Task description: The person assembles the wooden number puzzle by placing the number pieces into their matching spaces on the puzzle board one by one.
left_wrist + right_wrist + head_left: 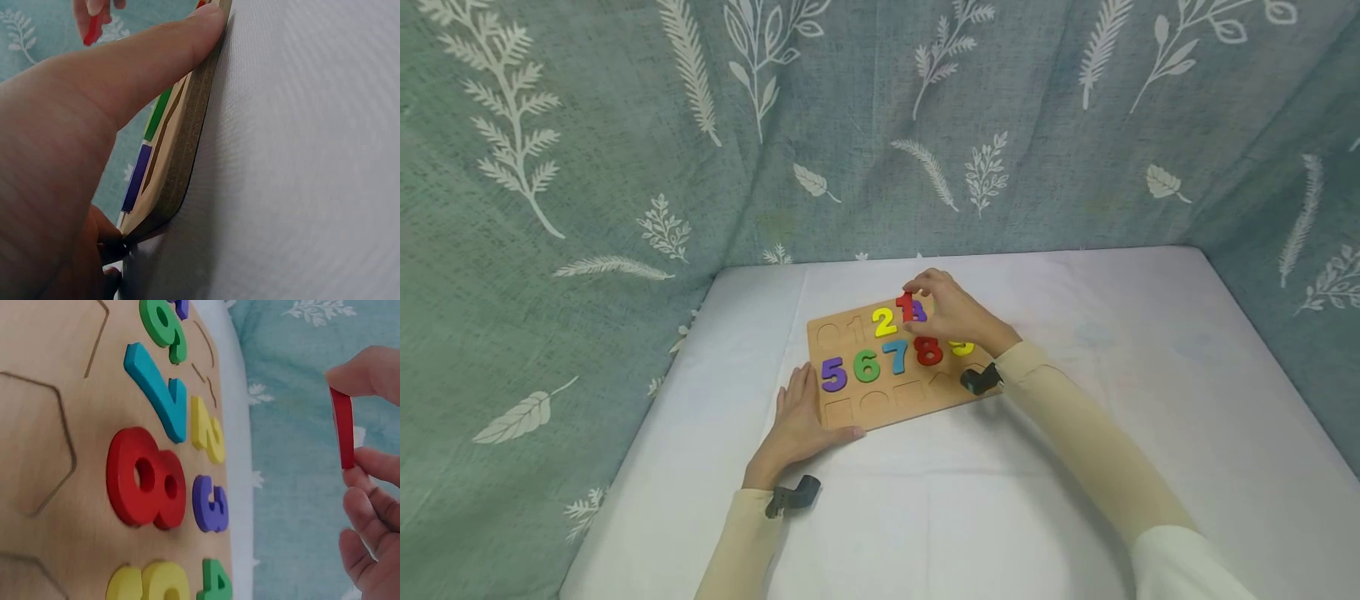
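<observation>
My right hand (951,310) pinches a red number 1 (906,306) between thumb and fingers, above the far edge of a wooden number puzzle board (913,372). In the right wrist view the red piece is seen edge-on, apart from the board. A purple 3 (210,504) lies in the board behind it in the head view. My left hand (797,417) rests at the board's near left corner, fingers along the left side, thumb (169,53) laid along the near edge. Seated in the board are a yellow 2 (884,322) and a red 8 (928,351).
Also on the board are a purple 5 (833,374), green 6 (867,365), blue 7 (896,356), yellow 9 (962,347) and green 4 (215,581). Outlined recesses show at the far left and along the near row. A white-covered table (880,517) meets a leaf-patterned green curtain (865,167).
</observation>
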Demonstrator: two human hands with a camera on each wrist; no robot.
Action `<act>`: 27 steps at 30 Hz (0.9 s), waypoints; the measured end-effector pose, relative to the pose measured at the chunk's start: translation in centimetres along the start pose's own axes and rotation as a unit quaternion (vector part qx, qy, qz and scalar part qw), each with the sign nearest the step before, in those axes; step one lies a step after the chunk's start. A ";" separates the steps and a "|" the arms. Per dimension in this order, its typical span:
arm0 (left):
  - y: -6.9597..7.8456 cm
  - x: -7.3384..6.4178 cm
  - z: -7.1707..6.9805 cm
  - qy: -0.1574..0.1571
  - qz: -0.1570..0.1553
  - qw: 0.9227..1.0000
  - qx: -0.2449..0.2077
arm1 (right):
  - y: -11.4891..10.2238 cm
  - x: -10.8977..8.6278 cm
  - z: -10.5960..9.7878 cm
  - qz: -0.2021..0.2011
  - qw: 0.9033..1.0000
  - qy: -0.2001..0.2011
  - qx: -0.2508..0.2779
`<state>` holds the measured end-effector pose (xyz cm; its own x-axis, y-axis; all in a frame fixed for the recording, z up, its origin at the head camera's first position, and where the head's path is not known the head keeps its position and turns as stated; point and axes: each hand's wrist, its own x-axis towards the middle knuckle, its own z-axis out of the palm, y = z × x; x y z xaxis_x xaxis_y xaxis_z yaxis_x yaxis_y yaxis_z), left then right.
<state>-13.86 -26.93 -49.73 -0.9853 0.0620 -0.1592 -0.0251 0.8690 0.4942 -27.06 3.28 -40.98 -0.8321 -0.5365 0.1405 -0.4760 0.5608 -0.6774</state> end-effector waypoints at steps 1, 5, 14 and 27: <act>0.0 0.0 0.0 -0.001 -0.002 1.000 0.001 | -0.1 0.3 0.1 0.000 1.000 -0.001 -0.002; 0.1 0.0 -0.1 -0.004 -0.002 1.000 0.001 | -0.1 1.2 0.7 0.003 1.000 -0.003 -0.006; -0.1 0.0 -0.1 -0.008 -0.005 1.000 0.005 | 0.3 3.3 2.3 -0.016 0.999 -0.021 0.030; -0.2 0.1 -0.2 -0.007 0.000 1.000 0.009 | 0.5 5.7 5.1 -0.023 0.999 -0.029 -0.011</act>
<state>-13.98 -27.20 -49.65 -0.9827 0.0694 -0.1719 -0.0216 0.8781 0.4780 -30.56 -2.72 -44.18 -0.7915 -0.5977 0.1277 -0.5198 0.5486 -0.6549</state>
